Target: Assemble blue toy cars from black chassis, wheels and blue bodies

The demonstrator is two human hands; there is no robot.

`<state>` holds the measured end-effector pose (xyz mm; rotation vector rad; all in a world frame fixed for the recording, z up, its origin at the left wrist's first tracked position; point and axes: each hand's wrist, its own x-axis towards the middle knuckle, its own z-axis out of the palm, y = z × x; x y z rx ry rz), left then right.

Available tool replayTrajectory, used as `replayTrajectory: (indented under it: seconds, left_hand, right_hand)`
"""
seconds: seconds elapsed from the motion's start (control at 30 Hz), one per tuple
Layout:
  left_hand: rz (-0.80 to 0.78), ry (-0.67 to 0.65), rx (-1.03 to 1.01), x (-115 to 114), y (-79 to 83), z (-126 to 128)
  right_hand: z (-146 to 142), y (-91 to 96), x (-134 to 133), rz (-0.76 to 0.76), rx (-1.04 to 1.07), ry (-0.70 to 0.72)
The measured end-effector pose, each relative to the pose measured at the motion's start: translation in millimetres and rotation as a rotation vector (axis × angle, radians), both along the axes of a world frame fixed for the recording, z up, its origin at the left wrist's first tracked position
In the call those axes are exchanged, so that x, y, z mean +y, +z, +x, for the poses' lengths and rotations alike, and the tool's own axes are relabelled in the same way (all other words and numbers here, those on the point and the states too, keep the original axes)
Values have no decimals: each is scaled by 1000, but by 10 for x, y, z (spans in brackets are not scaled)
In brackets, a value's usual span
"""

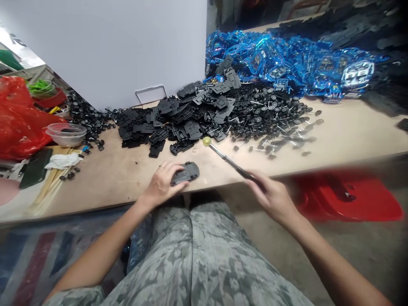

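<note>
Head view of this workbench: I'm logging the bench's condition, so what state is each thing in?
Left hand, closed over the toy car
Toy car, dark grey, lying on the bench
Right hand, gripping the mallet
Mallet, tilted, yellow head forward
Wheels and axles, loose in a heap
Black chassis parts, heaped
Red plastic bag, crumpled
Clear plastic bowl, upright

The head-worn camera looks forward and steeply down from above the person's lap, so the knees in camouflage trousers [191,255] fill the bottom of the frame, with the left hand [162,182] and right hand [270,197] close by just above them. Its wide lens bows the near edge of the tabletop [95,187] across the picture, and the view reaches past the parts on it to a white panel [105,51] and a shiny blue heap [287,63] farther off.
</note>
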<state>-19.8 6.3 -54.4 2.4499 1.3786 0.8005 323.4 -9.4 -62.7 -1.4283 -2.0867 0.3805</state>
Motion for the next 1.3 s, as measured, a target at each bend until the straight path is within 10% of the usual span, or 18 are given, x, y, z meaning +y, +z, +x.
replayTrajectory:
  seconds: [0.33,0.73,1.03,1.2,1.3]
  left_hand:
    - [-22,16,-9,12,2,1]
    - [-61,52,-68,20,-15,3]
    - [-712,120,-977,-30,50,206]
    - [-1001,-4,-1257,-10,41,428]
    - [-886,-58,-1166,31,104,497]
  right_hand:
    - [-265,-62,-370,-71,390,85]
    - [-133,-89,-514,-122,287,231]
    - [-123,122,309,201,-341,-67]
    - [-452,279,617,244,155,407]
    - [-625,322,595,139,423,510]
